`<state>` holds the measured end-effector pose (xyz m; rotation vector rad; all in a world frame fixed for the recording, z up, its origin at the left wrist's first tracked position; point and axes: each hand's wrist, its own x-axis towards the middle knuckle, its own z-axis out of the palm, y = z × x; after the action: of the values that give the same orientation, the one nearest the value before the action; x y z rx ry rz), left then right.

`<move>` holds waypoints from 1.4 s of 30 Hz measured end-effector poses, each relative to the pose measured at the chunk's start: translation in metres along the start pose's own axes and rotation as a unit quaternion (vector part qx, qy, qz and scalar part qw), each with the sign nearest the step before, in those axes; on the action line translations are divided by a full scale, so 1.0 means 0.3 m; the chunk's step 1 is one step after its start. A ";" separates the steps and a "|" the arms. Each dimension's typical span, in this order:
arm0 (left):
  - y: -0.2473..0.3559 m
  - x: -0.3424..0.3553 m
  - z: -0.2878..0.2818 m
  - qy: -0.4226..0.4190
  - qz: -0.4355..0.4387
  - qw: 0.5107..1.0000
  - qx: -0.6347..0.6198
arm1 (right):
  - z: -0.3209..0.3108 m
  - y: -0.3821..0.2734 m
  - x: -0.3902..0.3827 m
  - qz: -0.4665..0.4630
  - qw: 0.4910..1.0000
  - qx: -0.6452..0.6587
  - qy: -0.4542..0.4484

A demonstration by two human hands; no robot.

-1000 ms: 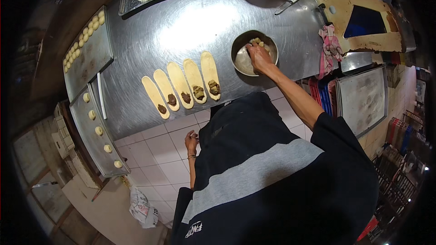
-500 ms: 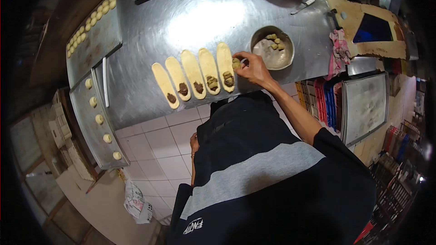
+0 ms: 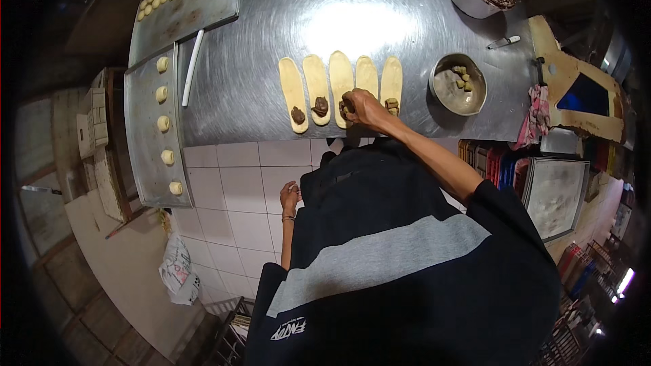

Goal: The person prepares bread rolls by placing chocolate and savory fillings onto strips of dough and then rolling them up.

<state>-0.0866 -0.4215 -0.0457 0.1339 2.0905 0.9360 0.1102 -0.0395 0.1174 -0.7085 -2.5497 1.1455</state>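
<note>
Several long flat dough strips [image 3: 289, 81] lie in a row along the steel table's front edge. Dark brown filling [image 3: 320, 106] sits on the left ones, greenish-brown lumps [image 3: 391, 107] on the rightmost. My right hand [image 3: 361, 110] is over the middle strip, fingers closed around a lump of filling that they largely hide. To its right stands a round metal bowl [image 3: 447, 98] holding several small greenish pieces. My left hand [image 3: 290, 195] hangs below the table edge beside my dark clothing, fingers loosely curled and apart, with nothing visible in them.
Two metal trays [image 3: 146, 122] with dough pieces are on the left, beside a white rolling rod [image 3: 193, 68]. A pot of chocolate spread [image 3: 475, 3], a knife [image 3: 503, 43] and a pink cloth [image 3: 537, 112] are on the right; stacked trays [image 3: 553, 196] stand below.
My right hand has lifted out of the bowl with a filling piece and moved left onto the middle dough strip. The view has shifted, so the table sits higher and further right.
</note>
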 end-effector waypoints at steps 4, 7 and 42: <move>-0.003 -0.048 0.036 -0.008 -0.017 1.000 -0.019 | 0.018 0.042 -0.011 -0.024 0.999 0.031 -0.008; -0.037 -0.060 0.071 -0.022 -0.021 0.999 0.021 | 0.022 0.079 -0.016 -0.023 0.999 -0.018 -0.014; 0.163 -0.059 -0.141 -0.067 0.002 0.992 0.107 | -0.353 0.271 -0.390 0.175 0.933 -0.233 0.212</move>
<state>-0.1162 -0.4177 0.0142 0.3041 2.0604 0.6845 0.2803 0.0117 0.1217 -1.3956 -2.3727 0.3792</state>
